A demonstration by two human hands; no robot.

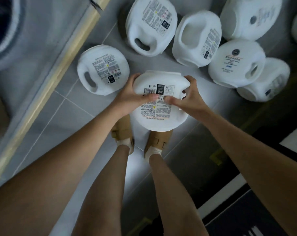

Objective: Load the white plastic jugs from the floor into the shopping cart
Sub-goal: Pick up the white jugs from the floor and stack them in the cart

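While left hand and right hand hold one white jug, each grip curled round its sides

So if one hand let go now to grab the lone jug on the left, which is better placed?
Probably the left hand: it grips the held jug on the side next to the lone jug, whose handle is exposed. The right hand grips the far side and would have to cross over.

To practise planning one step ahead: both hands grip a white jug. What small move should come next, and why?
Probably raise the jug higher, clear of the shoes. The left hand and right hand grip its two sides, so it looks secure; other jugs lie on the floor.
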